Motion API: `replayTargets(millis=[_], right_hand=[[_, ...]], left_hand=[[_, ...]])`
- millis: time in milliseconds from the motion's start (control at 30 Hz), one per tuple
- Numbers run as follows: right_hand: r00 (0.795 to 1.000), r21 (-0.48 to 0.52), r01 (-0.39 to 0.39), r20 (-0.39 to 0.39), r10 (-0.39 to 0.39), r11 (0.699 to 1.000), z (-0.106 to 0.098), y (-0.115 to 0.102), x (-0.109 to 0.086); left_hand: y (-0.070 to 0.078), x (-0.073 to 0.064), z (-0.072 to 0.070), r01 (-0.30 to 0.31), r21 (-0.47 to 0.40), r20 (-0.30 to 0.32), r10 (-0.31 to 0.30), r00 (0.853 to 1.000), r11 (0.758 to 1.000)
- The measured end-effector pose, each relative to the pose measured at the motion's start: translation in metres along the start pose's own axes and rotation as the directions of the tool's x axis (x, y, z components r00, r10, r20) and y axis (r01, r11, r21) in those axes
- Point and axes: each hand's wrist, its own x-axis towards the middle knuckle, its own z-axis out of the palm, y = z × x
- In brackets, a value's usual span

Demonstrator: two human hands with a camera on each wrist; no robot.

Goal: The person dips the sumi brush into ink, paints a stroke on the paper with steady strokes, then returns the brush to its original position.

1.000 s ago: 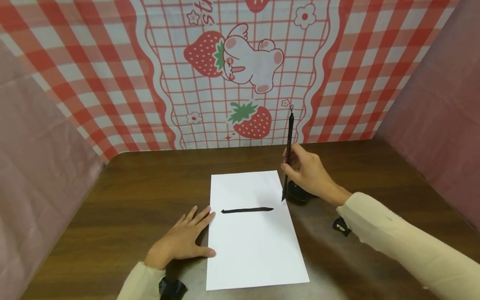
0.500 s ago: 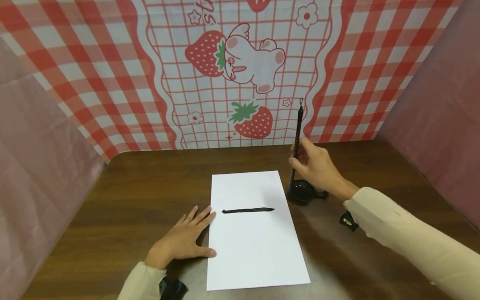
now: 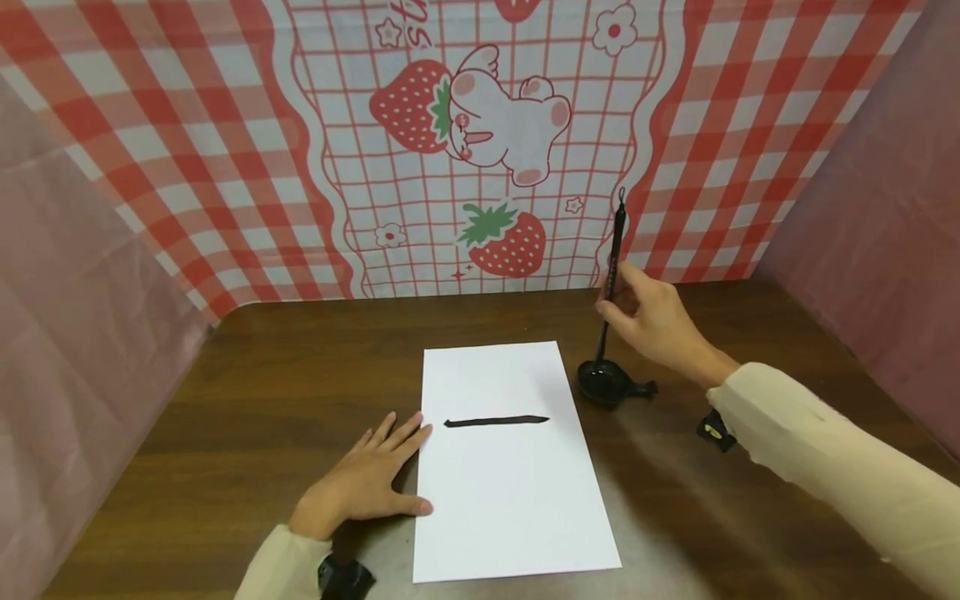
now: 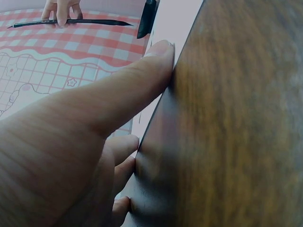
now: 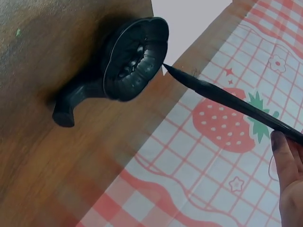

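My right hand point(image 3: 654, 323) holds a black calligraphy brush point(image 3: 616, 237) nearly upright, pinched along its handle, hanging loop at the top. Its pointed bristles point(image 5: 184, 78) come down right at the rim of a small black ink dish point(image 3: 602, 385). The right wrist view shows the dish's fluted bowl point(image 5: 137, 59), with a wet shine inside and a stubby handle. My left hand point(image 3: 363, 483) lies flat with fingers spread, fingertips and thumb on the left edge of a white sheet of paper point(image 3: 517, 508). One black horizontal stroke point(image 3: 495, 422) crosses the sheet.
The brown wooden table point(image 3: 300, 358) carries the paper and dish. Behind it hangs a red-and-white checked cloth point(image 3: 510, 192) with strawberries. Pink cloth point(image 3: 847, 217) closes off both sides. Black wrist devices point(image 3: 345, 577) sit under both sleeves.
My right hand has moved right and slightly up with the brush, from above the paper's right edge to the ink dish, which is now uncovered. The left hand and paper stay in place.
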Motion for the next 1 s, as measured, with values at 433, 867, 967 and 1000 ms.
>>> replayTargets(millis=[433,867,967,1000], right_hand=[[0.997,0.011,0.077,0.003,-0.077,0.997,-0.011,0.01,-0.003],[0.974,-0.046,0.223,0.04,-0.222,0.974,-0.017,0.034,-0.025],[0.962,-0.038,0.272,0.052,-0.27,0.962,-0.019,0.04,-0.033],[0.956,-0.039,0.29,0.059,-0.287,0.956,-0.02,0.042,-0.035]], left_hand=[[0.0,0.0,0.001,-0.002,0.001,0.0,0.002,1.0,1.0],[0.001,0.0,-0.001,-0.004,-0.01,0.008,0.004,1.0,1.0],[0.002,0.0,-0.002,0.002,-0.006,0.009,-0.002,1.0,1.0],[0.002,0.0,-0.002,0.002,-0.006,0.009,-0.002,1.0,1.0]])
